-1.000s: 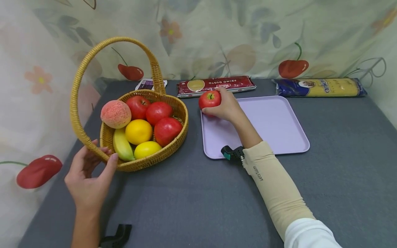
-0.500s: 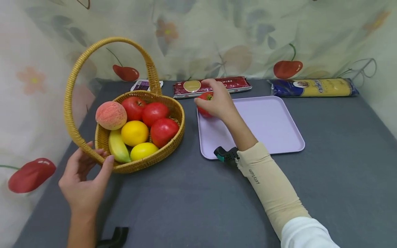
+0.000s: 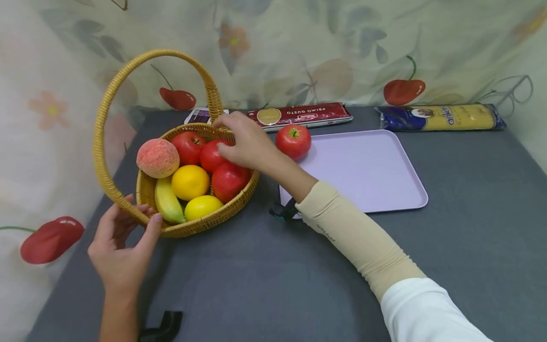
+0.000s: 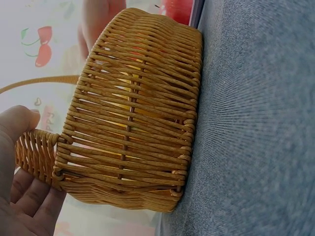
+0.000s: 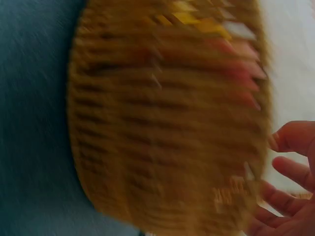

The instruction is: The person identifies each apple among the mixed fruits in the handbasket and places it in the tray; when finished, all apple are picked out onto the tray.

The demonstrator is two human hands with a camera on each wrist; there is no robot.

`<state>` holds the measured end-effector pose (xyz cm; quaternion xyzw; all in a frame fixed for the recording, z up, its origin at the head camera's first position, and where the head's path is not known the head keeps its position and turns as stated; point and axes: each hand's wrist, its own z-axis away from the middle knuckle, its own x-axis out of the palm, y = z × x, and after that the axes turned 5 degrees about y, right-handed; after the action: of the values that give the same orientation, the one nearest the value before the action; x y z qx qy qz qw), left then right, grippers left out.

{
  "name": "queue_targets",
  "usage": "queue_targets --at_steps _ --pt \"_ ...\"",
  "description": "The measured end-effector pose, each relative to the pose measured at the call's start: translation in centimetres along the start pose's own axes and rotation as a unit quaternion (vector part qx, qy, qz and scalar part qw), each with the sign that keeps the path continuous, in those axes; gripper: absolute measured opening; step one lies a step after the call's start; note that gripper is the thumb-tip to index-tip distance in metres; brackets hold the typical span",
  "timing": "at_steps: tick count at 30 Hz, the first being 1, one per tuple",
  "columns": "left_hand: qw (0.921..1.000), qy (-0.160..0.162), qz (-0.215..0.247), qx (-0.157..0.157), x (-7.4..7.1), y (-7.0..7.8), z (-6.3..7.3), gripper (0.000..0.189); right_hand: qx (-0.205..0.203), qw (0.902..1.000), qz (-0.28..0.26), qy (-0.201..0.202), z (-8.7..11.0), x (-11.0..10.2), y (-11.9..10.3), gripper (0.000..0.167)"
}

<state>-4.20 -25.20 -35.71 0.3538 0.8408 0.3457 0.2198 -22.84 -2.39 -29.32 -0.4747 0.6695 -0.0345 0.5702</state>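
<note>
A wicker basket (image 3: pixel 194 230) holds a pink peach (image 3: pixel 158 158), several red apples, a banana (image 3: pixel 168 202) and two yellow lemons (image 3: pixel 202 207). My left hand (image 3: pixel 123 249) holds the base of its handle (image 4: pixel 37 155), thumb on one side and fingers on the other. Over the basket's right rim, my right hand (image 3: pixel 248 143) is at a red apple (image 3: pixel 211 156), partly covering it; contact is unclear. The right wrist view, blurred, has its fingers (image 5: pixel 290 172) spread apart. Another red apple (image 3: pixel 293 142) sits at the left back corner of the lilac tray (image 3: pixel 363 171).
Behind the tray lie a red PRIMO GUSTO packet (image 3: pixel 307 115) and a blue-and-yellow packet (image 3: pixel 444 118). A small purple-and-white packet (image 3: pixel 198 115) is partly hidden behind the basket. Patterned cloth (image 3: pixel 325 52) hangs along the back of the grey tabletop (image 3: pixel 273 280).
My right hand has let go of the apple at the tray's corner and moved left over the basket. The left hand keeps its hold on the handle.
</note>
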Motion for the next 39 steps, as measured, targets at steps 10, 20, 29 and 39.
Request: queue_targets --at_steps 10,20,29,39 --pt "1.0000 -0.007 -0.001 -0.001 0.0 0.0 -0.1 0.053 0.055 0.9703 0.147 -0.184 -2.7 3.2 -1.9 0.063" --pt "1.0000 -0.009 0.002 0.001 0.3 0.9 -0.2 0.050 0.116 0.9335 0.225 -0.254 -4.7 3.1 -3.8 0.051" --pt "0.9999 -0.001 0.013 0.005 0.0 0.5 -0.1 0.050 0.081 0.9392 0.280 -0.182 -3.2 4.0 -3.8 0.058" --pt "0.9998 -0.004 0.017 0.009 -0.2 0.2 0.1 0.050 0.040 0.9579 0.258 -0.120 -1.3 4.8 -4.2 0.064"
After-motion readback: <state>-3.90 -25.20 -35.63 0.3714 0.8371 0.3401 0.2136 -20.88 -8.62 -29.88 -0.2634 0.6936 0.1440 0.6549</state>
